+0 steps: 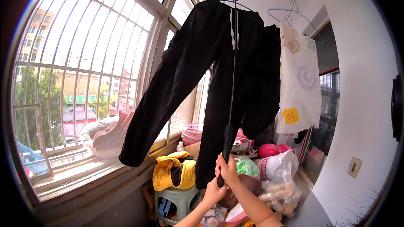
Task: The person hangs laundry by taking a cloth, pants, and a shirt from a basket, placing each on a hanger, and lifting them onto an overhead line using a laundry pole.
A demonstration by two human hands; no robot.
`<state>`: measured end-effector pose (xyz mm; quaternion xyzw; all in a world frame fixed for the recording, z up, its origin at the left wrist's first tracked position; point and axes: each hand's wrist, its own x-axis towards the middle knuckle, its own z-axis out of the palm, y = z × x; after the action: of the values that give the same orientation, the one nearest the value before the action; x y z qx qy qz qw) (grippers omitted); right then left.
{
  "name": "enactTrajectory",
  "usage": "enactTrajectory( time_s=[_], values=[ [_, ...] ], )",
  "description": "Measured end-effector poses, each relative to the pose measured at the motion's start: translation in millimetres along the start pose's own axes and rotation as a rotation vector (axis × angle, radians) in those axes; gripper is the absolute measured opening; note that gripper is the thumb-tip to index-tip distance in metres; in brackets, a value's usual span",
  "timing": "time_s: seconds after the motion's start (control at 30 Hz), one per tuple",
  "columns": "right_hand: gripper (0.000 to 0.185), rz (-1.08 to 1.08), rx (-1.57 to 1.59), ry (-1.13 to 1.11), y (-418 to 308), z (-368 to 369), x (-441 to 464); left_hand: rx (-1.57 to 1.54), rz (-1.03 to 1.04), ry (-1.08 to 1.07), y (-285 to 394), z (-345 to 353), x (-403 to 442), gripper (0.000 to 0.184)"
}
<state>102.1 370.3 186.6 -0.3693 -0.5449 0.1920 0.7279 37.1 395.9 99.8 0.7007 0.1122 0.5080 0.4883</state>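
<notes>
Both of my hands grip the dark handle of a long, thin clothes pole [227,138]. My right hand [227,169] is closed around it just above my left hand [213,194], which is closed near its lower end. The pole stands nearly upright and rises in front of black trousers [181,59] with a pale drawstring. At its top, the tip meets a blue hanger [242,4] that carries the trousers; whether the pole bears the weight is unclear. The trouser legs hang spread, one toward the window, the other behind the pole.
A barred window [84,71] lies left. White patterned cloth [299,80] hangs right, near another blue hanger [309,21]. Below are a green stool [176,201] with yellow-and-black cloth [166,172], a red-lettered white sack [280,164] and a clear bag of bottles [282,195].
</notes>
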Motion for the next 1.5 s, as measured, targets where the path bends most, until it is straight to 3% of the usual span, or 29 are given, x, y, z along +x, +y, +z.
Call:
enactTrajectory(
  time_s=[0.47, 0.77, 0.97, 1.5],
  values=[
    [0.02, -0.095, -0.114, 0.017, -32, -2, 81, 0.011, 0.168, 0.05, 38, 6, 78, 0.028],
    [0.02, -0.149, -0.149, 0.027, -51, -12, 111, -0.048, 0.138, 0.004, 68, 12, 99, 0.025],
    [0.018, -0.157, -0.225, 0.05, -55, -20, 118, -0.093, 0.272, 0.011, 50, 27, 118, 0.022],
    [0.015, -0.059, -0.185, 0.021, -26, -43, 84, -0.021, 0.111, -0.025, 22, 41, 81, 0.031]
  ],
)
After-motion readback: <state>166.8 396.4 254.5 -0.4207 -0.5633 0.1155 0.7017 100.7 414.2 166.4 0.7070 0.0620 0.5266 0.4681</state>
